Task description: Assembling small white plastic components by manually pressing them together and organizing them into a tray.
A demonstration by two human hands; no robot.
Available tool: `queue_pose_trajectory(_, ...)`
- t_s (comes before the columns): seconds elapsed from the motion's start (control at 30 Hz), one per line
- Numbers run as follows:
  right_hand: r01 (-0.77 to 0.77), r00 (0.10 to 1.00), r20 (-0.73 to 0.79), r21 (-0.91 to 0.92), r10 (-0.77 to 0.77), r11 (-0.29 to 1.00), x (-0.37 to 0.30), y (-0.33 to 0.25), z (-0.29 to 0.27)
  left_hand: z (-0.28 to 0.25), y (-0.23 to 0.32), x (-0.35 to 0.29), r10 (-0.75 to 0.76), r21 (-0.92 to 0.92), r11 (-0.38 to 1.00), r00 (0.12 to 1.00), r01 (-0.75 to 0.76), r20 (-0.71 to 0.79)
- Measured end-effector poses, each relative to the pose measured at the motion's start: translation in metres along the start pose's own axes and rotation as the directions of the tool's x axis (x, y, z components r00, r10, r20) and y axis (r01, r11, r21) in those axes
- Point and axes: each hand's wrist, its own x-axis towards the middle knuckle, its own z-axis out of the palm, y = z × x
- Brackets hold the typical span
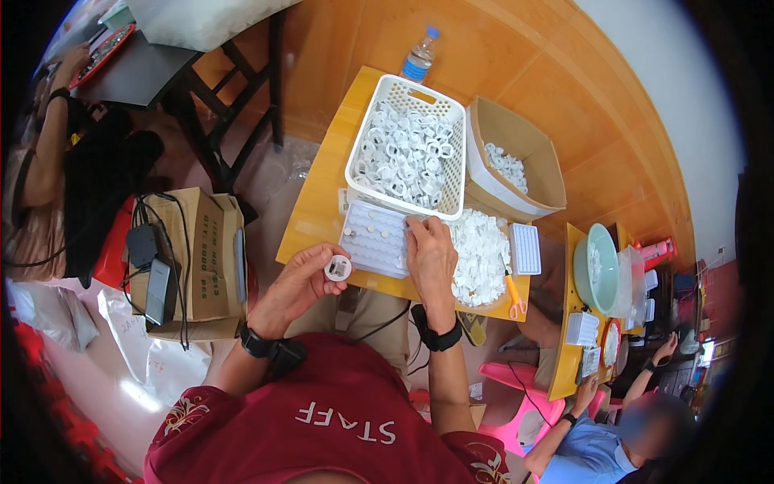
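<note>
In my left hand (297,282), held up near the table's front edge, is a small round white plastic part (339,269) with a dark opening in its face. Thumb and fingers grip its rim. My right hand (433,260) reaches over the right side of a pale compartment tray (372,252). Its fingers are bent down and together, and whatever lies under the fingertips is hidden. A few small round pieces (385,235) sit in the tray's upper compartments. To the right of this hand lies a heap of small white parts (477,260).
Behind the tray stands a white basket (459,153) full of white ring-like parts. A cardboard box (506,121), orange-handled scissors (513,292), a second tray (526,249) and a water bottle (418,58) surround the work area. Other people sit at both sides.
</note>
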Motion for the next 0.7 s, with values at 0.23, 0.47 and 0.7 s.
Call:
queue_pose_trajectory(0.23, 0.002, 1.0, 0.019, 0.051, -0.003, 0.999, -0.004, 0.001, -0.002, -0.003, -0.002, -0.001, -0.014, -0.007, 1.0, 1.0, 0.014, -0.013)
queue_pose_trajectory(0.47, 0.029, 0.999, -0.022, 0.169, -0.026, 0.985, 0.001, 0.0, 0.0, -0.001, -0.003, 0.0, -0.019, -0.024, 1.0, 1.0, 0.018, -0.007)
queue_pose_trajectory(0.7, -0.064, 0.996, 0.073, 0.252, 0.047, 0.966, 0.0, 0.008, 0.009, -0.002, -0.005, 0.0, -0.026, -0.018, 1.0, 1.0, 0.026, -0.015)
